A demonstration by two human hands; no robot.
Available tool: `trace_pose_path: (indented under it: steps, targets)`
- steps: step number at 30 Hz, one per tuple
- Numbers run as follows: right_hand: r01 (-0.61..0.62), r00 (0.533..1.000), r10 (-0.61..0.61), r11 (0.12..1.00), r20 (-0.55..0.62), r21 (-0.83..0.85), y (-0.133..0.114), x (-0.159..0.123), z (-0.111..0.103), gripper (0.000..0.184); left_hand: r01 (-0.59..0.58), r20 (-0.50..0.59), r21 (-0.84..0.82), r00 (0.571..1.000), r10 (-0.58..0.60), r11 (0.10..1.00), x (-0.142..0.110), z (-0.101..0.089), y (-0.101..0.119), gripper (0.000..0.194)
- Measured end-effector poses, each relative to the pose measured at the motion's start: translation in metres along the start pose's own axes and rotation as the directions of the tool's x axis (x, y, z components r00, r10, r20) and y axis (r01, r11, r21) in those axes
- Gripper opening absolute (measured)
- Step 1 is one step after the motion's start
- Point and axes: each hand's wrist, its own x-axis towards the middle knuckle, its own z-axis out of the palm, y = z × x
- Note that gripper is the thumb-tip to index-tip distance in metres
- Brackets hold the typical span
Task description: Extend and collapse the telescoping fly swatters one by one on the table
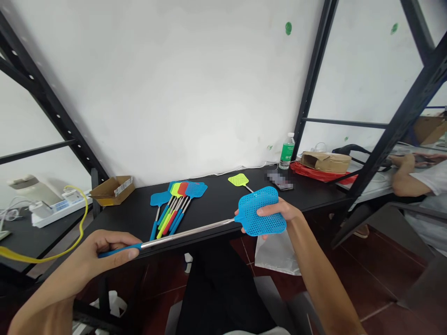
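A blue fly swatter (261,211) with a metal telescopic rod stretches between my two hands, just in front of the table's edge. My left hand (104,256) is closed around its blue handle. At the other end, my right hand (281,209) grips the perforated head, thumb on top and fingers mostly hidden behind it. Beyond the rod, several fly swatters (178,204) in blue, green, yellow and red lie side by side with heads overlapping. A yellow-green fly swatter (239,180) lies farther right, its lower part covered by the blue head.
On the black table (216,200) stand an open cardboard box (113,190) and a water bottle (287,151), with a phone (282,180) nearby. A power strip (59,211) and yellow cable (82,223) are at left. Black metal posts flank the table; another person's hand (403,163) shows at right.
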Motion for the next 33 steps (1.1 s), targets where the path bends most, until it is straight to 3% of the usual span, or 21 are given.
trace_pose_path:
  steps: [10, 21, 28, 33]
  targets:
    - [-0.031, 0.999, 0.033, 0.998, 0.038, -0.051, 0.014, 0.023, 0.007, 0.045, -0.029, 0.112, 0.007, 0.993, 0.028, 1.000, 0.005, 0.014, 0.001, 0.030]
    - [-0.026, 0.986, 0.027, 1.000, 0.162, -0.010, 0.023, 0.043, 0.028, 0.043, -0.106, 0.113, -0.054, 0.987, 0.111, 0.993, 0.011, 0.054, 0.023, 0.028]
    - [-0.019, 0.984, 0.008, 0.998, 0.176, 0.062, 0.023, 0.036, 0.020, 0.058, -0.117, 0.110, -0.149, 0.985, 0.135, 0.982, 0.016, 0.062, 0.019, 0.026]
    - [0.050, 0.979, -0.080, 0.986, 0.186, 0.157, 0.033, 0.048, 0.010, 0.095, -0.135, -0.027, -0.330, 0.991, 0.133, 0.934, 0.021, 0.067, 0.015, 0.034]
